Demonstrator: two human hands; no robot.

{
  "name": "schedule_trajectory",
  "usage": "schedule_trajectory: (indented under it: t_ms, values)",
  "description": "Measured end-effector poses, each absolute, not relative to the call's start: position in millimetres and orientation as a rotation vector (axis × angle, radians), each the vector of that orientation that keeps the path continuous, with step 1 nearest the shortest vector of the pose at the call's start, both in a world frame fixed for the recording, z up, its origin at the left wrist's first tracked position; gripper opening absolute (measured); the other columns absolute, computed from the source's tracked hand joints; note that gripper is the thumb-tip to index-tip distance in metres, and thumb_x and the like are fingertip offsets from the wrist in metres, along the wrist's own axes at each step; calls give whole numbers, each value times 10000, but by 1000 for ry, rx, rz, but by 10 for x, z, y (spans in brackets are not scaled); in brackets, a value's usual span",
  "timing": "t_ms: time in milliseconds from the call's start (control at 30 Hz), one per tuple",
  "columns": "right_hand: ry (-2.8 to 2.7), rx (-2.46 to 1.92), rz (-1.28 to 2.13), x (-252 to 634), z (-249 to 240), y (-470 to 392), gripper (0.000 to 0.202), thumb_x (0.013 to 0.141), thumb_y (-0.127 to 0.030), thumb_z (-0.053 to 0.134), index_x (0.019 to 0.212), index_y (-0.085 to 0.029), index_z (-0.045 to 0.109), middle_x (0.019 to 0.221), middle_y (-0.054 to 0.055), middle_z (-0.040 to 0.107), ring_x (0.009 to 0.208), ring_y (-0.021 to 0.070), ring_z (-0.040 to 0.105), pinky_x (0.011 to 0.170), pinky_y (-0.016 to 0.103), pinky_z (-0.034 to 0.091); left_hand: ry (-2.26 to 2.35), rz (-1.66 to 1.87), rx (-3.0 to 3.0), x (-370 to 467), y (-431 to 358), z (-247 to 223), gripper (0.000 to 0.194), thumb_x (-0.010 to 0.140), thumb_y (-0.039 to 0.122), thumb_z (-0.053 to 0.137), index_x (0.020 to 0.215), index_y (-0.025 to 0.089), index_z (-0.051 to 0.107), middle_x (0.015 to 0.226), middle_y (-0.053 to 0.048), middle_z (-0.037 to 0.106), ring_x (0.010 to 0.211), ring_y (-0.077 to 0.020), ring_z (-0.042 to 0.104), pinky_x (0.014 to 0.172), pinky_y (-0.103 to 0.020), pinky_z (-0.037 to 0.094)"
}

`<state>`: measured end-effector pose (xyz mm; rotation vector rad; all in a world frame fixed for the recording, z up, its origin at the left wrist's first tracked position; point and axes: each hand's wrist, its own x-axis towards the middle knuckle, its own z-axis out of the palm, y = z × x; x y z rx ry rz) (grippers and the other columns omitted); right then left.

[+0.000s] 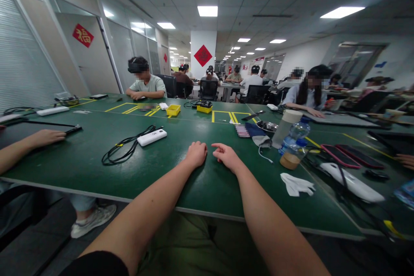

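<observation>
Power bank (152,137), left of left hand (196,154), cable (128,139) alongside

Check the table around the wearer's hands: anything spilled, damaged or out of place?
Only mild untidiness: a crumpled white tissue or cloth lies loose on the green table, right of the wearer's right hand and near the front edge, looking discarded. No spill or damage is evident nearby.
</observation>
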<state>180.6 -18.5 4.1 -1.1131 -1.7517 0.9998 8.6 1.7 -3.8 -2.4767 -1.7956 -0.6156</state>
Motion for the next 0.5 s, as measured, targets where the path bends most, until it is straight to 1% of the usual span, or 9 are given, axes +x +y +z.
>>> schedule_trajectory:
  t_ms: [100,233,400,500]
  values:
    - [-1749,-1123,1007,1812,36,-183,389,732,-241,591,1112,-162,586,691,-24,557,515,80,496,534,220,417,-1796,-542,-2446,-197,104,-19,230,878,306,437,954,188,619,1013,-117,569,941,-238,514,837,-345,400]
    - [-1745,-1125,1030,1816,50,-191,347,742,-228,590,1083,-163,607,714,-11,574,528,79,504,539,218,421,-1858,-455,-2379,-873,209,-5,247,865,313,431,949,184,624,1000,-118,578,923,-244,527,830,-353,411]
    - [-1767,-1154,1048,1821,95,-210,323,736,-204,599,1054,-153,632,705,-7,581,531,81,509,541,219,415,-1900,-449,-2369,-1780,200,4,261,832,287,430,950,189,640,1033,-107,601,979,-245,545,922,-353,389]
    - [-1783,-1168,1043,1828,97,-203,322,739,-207,603,1054,-154,639,715,-2,596,546,84,518,555,220,419,-2010,-484,-2325,-2123,86,31,282,805,308,448,943,189,663,1049,-127,613,993,-273,558,925,-357,392]
